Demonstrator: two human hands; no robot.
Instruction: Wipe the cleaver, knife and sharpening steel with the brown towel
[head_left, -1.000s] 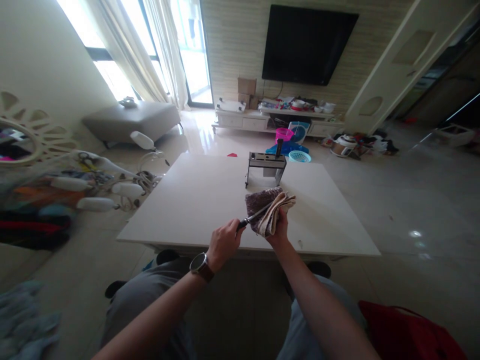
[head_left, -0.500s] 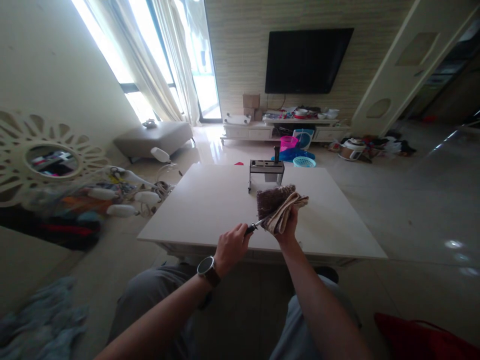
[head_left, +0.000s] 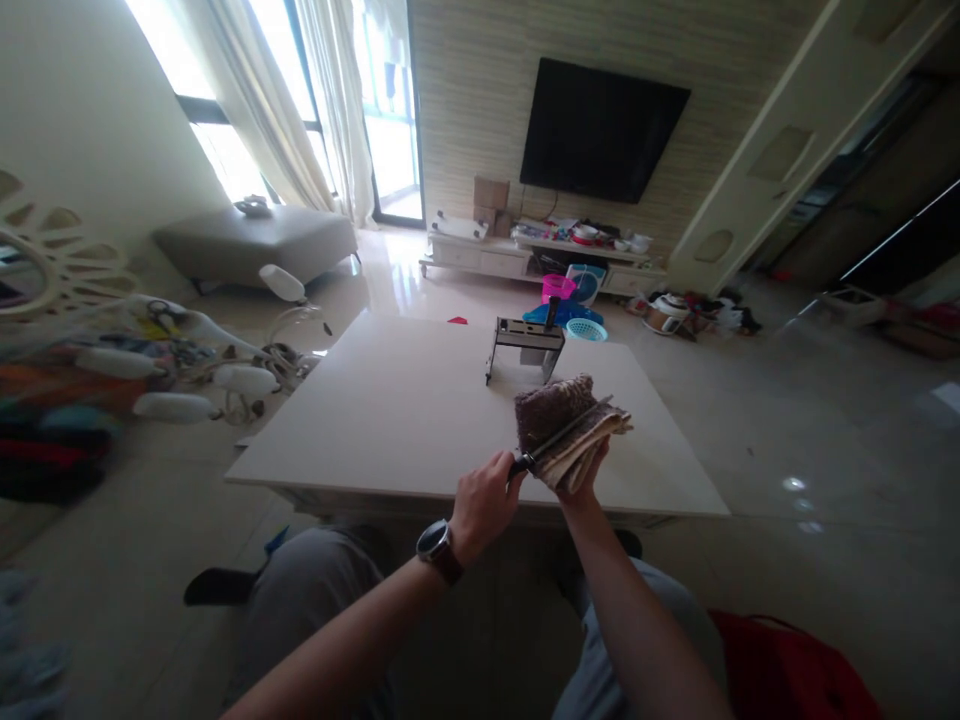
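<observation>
My left hand (head_left: 486,500), with a watch on its wrist, is closed round the dark handle of a knife (head_left: 559,438). The blade lies across a folded brown and beige cloth (head_left: 566,432). My right hand (head_left: 581,480) grips that cloth from below and holds it up over the near edge of the white table (head_left: 390,410). A metal knife rack (head_left: 523,345) with one dark handle in it stands on the table behind the cloth.
A grey ottoman (head_left: 255,240) sits at the left by the curtained window. A TV (head_left: 600,130) hangs above a cluttered low cabinet (head_left: 540,255). Coloured baskets (head_left: 574,310) lie on the floor beyond the table. White lamp parts (head_left: 217,375) lie to the left, a red bag (head_left: 787,670) at my right.
The knife blade has slid further across the cloth, and both hands have shifted slightly right and lower. The camera has tilted.
</observation>
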